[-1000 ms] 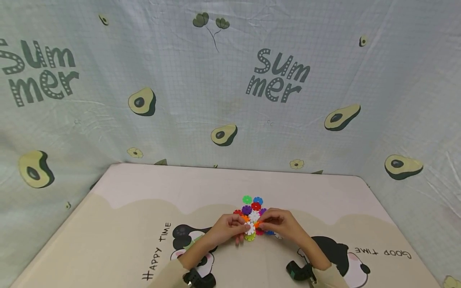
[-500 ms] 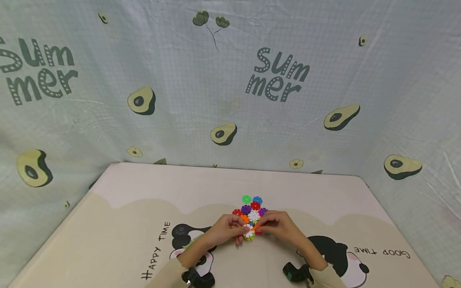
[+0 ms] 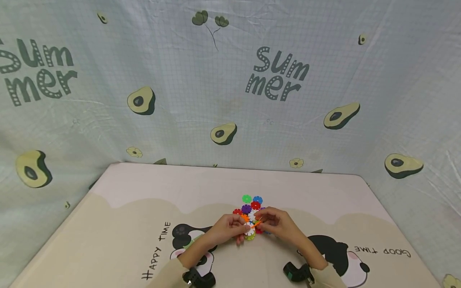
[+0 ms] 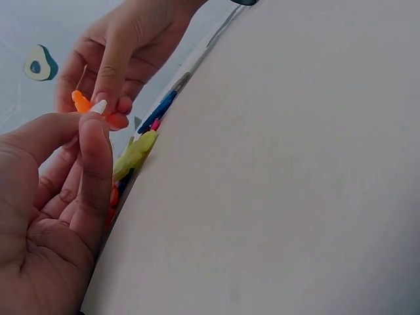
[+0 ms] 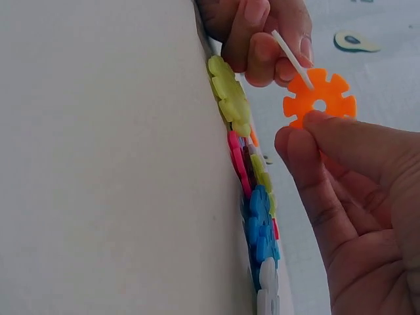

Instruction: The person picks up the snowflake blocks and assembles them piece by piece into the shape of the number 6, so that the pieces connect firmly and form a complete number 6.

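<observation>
My left hand (image 3: 227, 229) pinches a white notched snowflake disc (image 3: 249, 228) between thumb and fingertips. Facing it, my right hand (image 3: 280, 224) holds an orange snowflake disc (image 5: 338, 98) by its lower edge, thumb on the face. In the right wrist view the white disc (image 5: 291, 56) shows edge-on, its end at a notch in the orange disc's rim. The two discs stand crosswise to each other, above the table. Behind and below the hands lies a group of loose discs, among them a yellow-green disc (image 5: 230, 97) close under the left fingers.
Several more discs lie bunched on the table, with a green disc (image 3: 246, 199), a blue disc (image 3: 257, 199) and a purple disc (image 3: 246, 209) toward the back. The table cover (image 3: 144, 184) carries panda prints. A patterned curtain (image 3: 173, 80) hangs behind the table.
The orange disc has turned in my right fingers and now slants up to the right against the white disc. My right hand has shifted slightly; the left stays in place with the white disc.
</observation>
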The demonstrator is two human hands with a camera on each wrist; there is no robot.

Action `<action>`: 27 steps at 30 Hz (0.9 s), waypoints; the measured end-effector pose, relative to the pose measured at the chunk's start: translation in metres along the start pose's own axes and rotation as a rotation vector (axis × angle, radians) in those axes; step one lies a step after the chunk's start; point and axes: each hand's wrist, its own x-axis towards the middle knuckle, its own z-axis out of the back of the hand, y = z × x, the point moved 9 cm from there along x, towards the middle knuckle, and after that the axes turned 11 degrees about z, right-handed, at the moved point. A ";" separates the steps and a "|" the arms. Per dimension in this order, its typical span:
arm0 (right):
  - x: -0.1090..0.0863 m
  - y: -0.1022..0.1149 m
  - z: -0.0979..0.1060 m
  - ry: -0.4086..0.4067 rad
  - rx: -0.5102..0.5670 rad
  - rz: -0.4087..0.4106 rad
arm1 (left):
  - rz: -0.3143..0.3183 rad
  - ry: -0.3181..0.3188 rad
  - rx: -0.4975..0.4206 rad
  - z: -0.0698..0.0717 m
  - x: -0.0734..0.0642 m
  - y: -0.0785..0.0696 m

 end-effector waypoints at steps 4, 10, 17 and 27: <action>0.000 0.000 0.001 -0.014 0.001 0.008 | -0.012 0.011 0.005 -0.001 0.001 0.000; 0.000 0.002 0.001 -0.012 -0.017 0.037 | -0.045 0.032 0.022 -0.002 0.002 -0.001; 0.000 0.001 -0.002 0.023 -0.023 0.024 | -0.060 0.058 0.029 -0.004 0.001 -0.002; 0.001 0.006 -0.012 0.096 -0.020 0.028 | -0.016 0.044 0.104 -0.004 -0.001 -0.001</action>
